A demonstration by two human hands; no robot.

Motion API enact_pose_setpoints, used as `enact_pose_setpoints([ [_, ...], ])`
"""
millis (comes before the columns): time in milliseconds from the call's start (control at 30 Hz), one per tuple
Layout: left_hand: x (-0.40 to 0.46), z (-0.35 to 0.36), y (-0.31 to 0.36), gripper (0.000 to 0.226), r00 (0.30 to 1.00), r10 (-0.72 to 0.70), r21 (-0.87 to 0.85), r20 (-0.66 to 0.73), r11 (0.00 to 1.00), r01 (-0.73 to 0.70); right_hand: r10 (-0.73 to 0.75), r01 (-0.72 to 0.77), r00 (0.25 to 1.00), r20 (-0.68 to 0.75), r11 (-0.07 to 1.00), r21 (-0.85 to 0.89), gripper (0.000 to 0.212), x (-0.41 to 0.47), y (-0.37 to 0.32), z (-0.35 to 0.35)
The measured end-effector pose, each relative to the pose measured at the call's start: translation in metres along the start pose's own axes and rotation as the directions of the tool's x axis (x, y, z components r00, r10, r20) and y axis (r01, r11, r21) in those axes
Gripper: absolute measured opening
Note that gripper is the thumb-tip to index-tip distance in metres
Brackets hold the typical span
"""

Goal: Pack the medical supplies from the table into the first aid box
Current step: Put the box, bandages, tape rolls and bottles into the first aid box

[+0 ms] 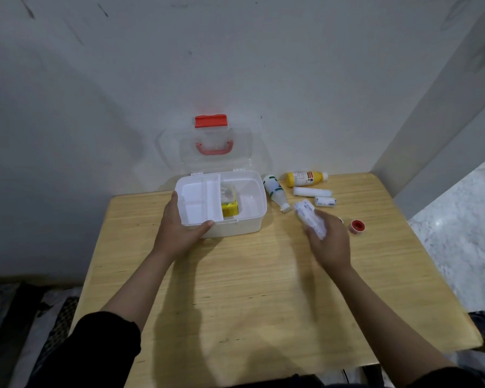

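Observation:
The white first aid box [256, 191] stands open at the table's far middle, its clear lid [244, 141] leaning back against the wall. A white divider tray fills its left half, and a yellow carton [230, 210] sits beside the tray. My left hand [179, 228] grips the box's near left corner. My right hand [329, 242] holds a wrapped white gauze roll [310, 217] above the table, right of the box. On the table lie a white bottle [275, 191], a yellow bottle [305, 178], two white bandage rolls [311, 191] [325, 201] and a red tape roll [357, 226].
The wooden table [249, 289] stands in a corner, with walls behind and to the right. Its edge drops off at the right towards a marble floor [459, 233]. Dark fabric [25, 317] lies to the lower left.

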State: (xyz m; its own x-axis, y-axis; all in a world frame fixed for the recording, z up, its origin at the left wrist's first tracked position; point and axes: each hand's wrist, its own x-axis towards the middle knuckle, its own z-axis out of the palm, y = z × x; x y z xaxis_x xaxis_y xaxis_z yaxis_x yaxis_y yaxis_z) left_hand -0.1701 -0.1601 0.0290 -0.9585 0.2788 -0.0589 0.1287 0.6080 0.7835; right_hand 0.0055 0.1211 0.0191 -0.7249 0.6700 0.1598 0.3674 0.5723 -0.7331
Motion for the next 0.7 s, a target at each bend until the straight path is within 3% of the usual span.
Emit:
enact_pose_setpoints([
  [67,0.0,0.0,0.001,0.118,1.0,0.007,-0.005,0.0,1.0,-0.007,-0.032,0.034,0.999,-0.018,0.991,0.133,0.039,0.012,-0.032,-0.016],
  [133,-0.001,-0.001,0.002,0.116,1.0,0.017,-0.006,-0.001,1.0,-0.017,-0.167,0.162,0.986,0.027,0.978,0.129,0.042,0.028,-0.067,-0.028],
  [200,-0.001,-0.002,0.002,0.115,1.0,0.013,-0.007,0.006,1.0,-0.013,-0.325,0.32,0.932,0.162,0.946,0.056,0.046,0.051,-0.097,-0.033],
  [267,-0.002,-0.003,0.003,0.118,1.0,-0.003,-0.009,0.016,1.0,0.003,-0.375,0.43,0.852,0.366,0.899,-0.082,0.047,0.077,-0.124,-0.028],
  [333,-0.002,-0.002,0.003,0.118,1.0,-0.002,-0.003,0.016,1.0,0.002,-0.332,0.524,0.768,0.547,0.817,-0.24,0.046,0.099,-0.145,-0.012],
  [433,-0.003,-0.002,0.004,0.116,1.0,0.003,0.001,0.002,1.0,-0.003,-0.244,0.588,0.711,0.659,0.721,-0.368,0.045,0.114,-0.166,0.018],
  [533,-0.005,-0.002,0.006,0.112,1.0,0.015,-0.011,-0.004,1.0,-0.015,-0.157,0.588,0.71,0.687,0.668,-0.456,0.043,0.119,-0.177,0.042],
  [700,-0.004,-0.002,0.009,0.106,1.0,0.027,-0.043,-0.01,0.999,-0.028,-0.14,0.584,0.728,0.671,0.638,-0.501,0.035,0.127,-0.181,0.063],
])
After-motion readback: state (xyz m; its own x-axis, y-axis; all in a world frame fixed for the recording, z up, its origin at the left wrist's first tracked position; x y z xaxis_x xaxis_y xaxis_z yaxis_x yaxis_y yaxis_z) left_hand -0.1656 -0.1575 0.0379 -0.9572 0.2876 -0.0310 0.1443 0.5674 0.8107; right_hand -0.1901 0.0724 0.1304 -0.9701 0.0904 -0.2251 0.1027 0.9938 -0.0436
